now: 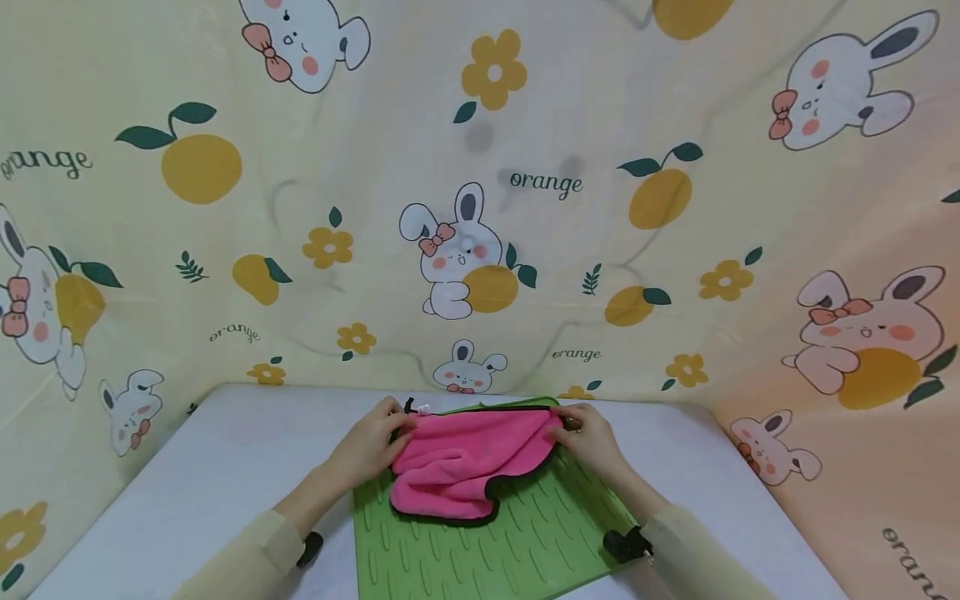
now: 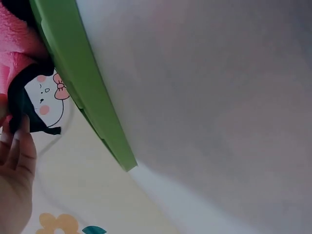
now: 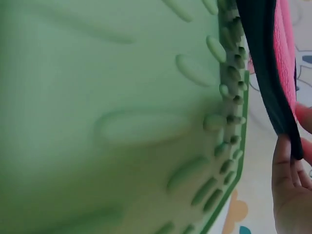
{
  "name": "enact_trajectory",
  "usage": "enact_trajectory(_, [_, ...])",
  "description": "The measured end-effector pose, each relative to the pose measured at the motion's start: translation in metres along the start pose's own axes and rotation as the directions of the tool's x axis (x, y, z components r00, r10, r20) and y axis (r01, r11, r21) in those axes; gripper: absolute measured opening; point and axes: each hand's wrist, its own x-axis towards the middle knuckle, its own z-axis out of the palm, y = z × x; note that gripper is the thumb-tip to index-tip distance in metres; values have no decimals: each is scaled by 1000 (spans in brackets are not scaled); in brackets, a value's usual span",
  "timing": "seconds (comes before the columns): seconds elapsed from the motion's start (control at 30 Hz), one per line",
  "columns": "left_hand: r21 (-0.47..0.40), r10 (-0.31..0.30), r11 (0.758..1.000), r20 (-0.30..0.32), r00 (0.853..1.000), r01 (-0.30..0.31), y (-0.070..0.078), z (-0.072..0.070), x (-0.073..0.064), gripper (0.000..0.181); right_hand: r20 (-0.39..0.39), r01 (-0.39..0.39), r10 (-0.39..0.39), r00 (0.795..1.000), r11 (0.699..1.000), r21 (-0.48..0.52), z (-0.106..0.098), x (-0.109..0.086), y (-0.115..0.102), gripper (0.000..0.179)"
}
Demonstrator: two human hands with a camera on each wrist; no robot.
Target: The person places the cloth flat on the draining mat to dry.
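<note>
A pink cloth (image 1: 472,450) with black edging hangs between both hands over a green ridged mat (image 1: 450,558). My left hand (image 1: 371,442) pinches its upper left corner, where a small dark loop sticks out. At the upper right corner, my right hand (image 1: 592,433) pinches the edge between thumb and fingers. The lower part of the cloth falls in folds above the mat. Seen from the left wrist, the fingers (image 2: 22,151) grip the black border. The right wrist view has the dark edge of the cloth (image 3: 268,73) between thumb and fingertips.
The mat lies on a white table (image 1: 225,467). Behind and at both sides hangs a cream curtain (image 1: 420,125) printed with rabbits, oranges and flowers. A black strap piece (image 1: 626,546) shows at the right wrist, another (image 1: 310,550) at the left.
</note>
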Motion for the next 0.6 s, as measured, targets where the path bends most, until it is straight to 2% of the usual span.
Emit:
enact_trajectory(0.13, [25,-31,999,29,999,30,-1,-2,1,22,35,32,-31,999,999,-33,12,16,5,47])
enact_trajectory(0.37, [86,-41,996,128,991,30,-6,-7,0,24,91,101,-88,992,984,-150,26,34,15,54])
enact_trajectory(0.6, [151,-4,988,244,970,-34,-17,-1,0,17,180,163,-126,975,965,-205,29,37,16,50])
